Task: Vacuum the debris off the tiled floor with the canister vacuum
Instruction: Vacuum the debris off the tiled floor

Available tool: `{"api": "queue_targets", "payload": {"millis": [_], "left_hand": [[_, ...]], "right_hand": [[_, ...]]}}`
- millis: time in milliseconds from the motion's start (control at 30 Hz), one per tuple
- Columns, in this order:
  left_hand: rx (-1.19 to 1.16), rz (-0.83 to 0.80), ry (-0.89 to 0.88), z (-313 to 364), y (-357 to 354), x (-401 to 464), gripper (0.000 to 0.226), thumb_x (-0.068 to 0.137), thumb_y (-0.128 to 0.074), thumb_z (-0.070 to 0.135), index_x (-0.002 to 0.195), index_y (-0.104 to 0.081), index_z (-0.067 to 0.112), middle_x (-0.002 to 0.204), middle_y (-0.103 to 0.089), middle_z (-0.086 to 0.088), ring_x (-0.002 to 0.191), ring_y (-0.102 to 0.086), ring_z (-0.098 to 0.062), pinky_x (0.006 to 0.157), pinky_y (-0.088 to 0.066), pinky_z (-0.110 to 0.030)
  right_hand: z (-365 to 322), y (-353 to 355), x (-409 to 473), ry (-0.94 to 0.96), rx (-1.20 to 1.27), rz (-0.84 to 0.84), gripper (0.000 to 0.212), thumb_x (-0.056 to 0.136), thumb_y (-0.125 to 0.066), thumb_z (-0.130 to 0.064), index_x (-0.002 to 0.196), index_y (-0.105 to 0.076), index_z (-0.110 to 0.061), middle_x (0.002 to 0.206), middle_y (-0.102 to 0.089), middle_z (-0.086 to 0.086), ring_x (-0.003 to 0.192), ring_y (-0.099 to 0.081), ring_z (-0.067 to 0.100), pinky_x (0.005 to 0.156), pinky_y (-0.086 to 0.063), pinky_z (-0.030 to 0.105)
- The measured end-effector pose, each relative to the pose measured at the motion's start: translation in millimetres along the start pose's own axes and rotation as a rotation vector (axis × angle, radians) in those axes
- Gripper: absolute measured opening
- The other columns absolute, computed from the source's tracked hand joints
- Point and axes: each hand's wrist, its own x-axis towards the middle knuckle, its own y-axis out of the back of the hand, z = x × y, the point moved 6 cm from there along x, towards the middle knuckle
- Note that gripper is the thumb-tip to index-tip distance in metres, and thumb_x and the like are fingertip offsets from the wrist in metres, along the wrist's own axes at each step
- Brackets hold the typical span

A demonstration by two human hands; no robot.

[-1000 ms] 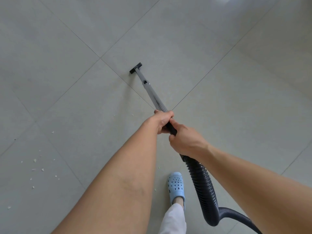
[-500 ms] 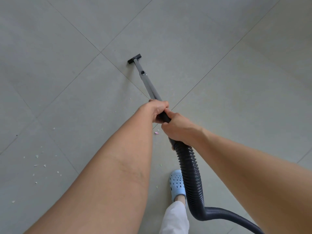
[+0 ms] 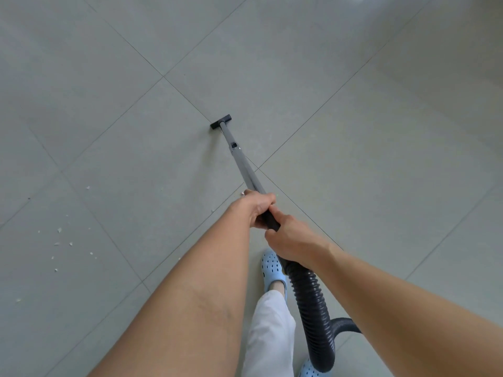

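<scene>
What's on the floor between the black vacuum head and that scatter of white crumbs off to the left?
Only bare grey tile with grout lines separates the vacuum head from the white crumbs, in the head camera view.

Both arms reach forward; left hand [image 3: 260, 209] and right hand [image 3: 295, 242] clenched (knuckles up).

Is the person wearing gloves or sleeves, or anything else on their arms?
No. The left hand and right hand are bare, with no gloves, rings or watch showing. Both forearms are uncovered as far as the view reaches, so no sleeves appear.
</scene>
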Motion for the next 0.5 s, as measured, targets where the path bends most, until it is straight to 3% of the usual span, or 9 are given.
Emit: {"api": "queue_targets", "payload": {"millis": [67,200,333,400,500], "left_hand": [[-0.004,-0.018,0.003,-23,-15,-13,0.040,0.095,-0.051,0.013,0.130,-0.032,0.007,0.080,-0.055,-0.012,0.061,-0.060,-0.022,0.052,-0.056,-0.033],[0.014,-0.013,-0.013,-69,-40,-42,0.039,0.094,-0.053,0.013,0.128,-0.037,0.005,0.079,-0.057,-0.012,0.059,-0.060,-0.021,0.037,-0.049,-0.023],[0.007,-0.046,-0.016,-112,-67,-78,0.006,0.093,-0.052,0.010,0.092,-0.048,0.006,0.072,-0.056,-0.012,0.057,-0.058,-0.021,0.042,-0.047,-0.024],[-0.002,-0.066,-0.024,-136,-81,-94,0.012,0.092,-0.052,0.009,0.081,-0.050,0.007,0.070,-0.057,-0.011,0.053,-0.058,-0.020,0.042,-0.047,-0.024],[-0.048,-0.087,-0.020,-168,-100,-117,0.010,0.091,-0.050,0.006,0.081,-0.051,0.005,0.065,-0.055,-0.010,0.037,-0.056,-0.017,0.035,-0.043,-0.019]], "right_hand": [[17,-12,-19,-0.013,0.004,0.001,0.067,0.095,-0.042,-0.018,0.154,-0.020,-0.040,0.102,-0.053,0.002,0.091,-0.055,0.024,0.079,-0.048,0.031],[46,-39,-65,-0.026,-0.013,-0.003,0.063,0.094,-0.041,-0.014,0.152,-0.028,-0.034,0.084,-0.050,-0.003,0.086,-0.055,0.025,0.078,-0.051,0.033],[72,-64,-109,-0.047,-0.015,-0.015,0.055,0.093,-0.042,-0.008,0.145,-0.038,-0.025,0.078,-0.047,0.000,0.085,-0.057,0.028,0.085,-0.056,0.042],[87,-77,-133,-0.059,-0.031,-0.019,0.054,0.093,-0.042,-0.006,0.145,-0.039,-0.021,0.078,-0.047,0.003,0.082,-0.057,0.029,0.088,-0.056,0.047],[109,-94,-165,-0.090,-0.042,-0.036,0.055,0.093,-0.042,-0.005,0.145,-0.038,-0.021,0.076,-0.049,0.006,0.077,-0.058,0.031,0.085,-0.057,0.050]]}}
